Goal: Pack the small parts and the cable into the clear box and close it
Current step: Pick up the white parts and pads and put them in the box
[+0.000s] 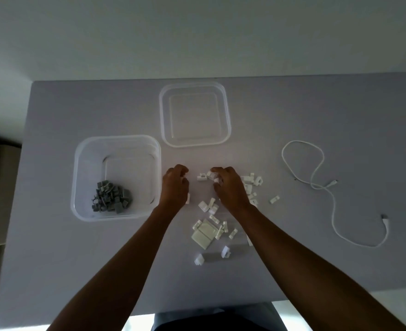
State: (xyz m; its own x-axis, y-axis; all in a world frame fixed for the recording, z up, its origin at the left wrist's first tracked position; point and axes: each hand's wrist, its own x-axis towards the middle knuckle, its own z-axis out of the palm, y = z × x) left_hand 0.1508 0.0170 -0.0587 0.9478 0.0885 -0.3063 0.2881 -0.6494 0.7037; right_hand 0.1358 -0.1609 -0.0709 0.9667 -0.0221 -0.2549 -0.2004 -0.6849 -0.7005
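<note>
We work over a grey table (316, 259), and the largest thing on it is the clear box (116, 149), open at our left with a heap of grey parts (111, 195) already lying in its near corner. Its lid (226, 115) rests separately just beyond it, toward the far edge. Well off to our right the white cable (333, 199) trails in loose loops, untouched. Between box and cable lie the scattered white parts (209, 225), and this is the step we judge to be in hand: gathering them. Our right hand (229, 187) curls its fingers over a few pieces at the far end of the scatter; our left hand (174, 187) is curled too, beside the box wall, with a white piece showing at its edge. Next we need a firm scoop and a short carry left over the box rim. Whether either hand truly grips anything we cannot tell, since the fingertips are hidden beneath the knuckles.
</note>
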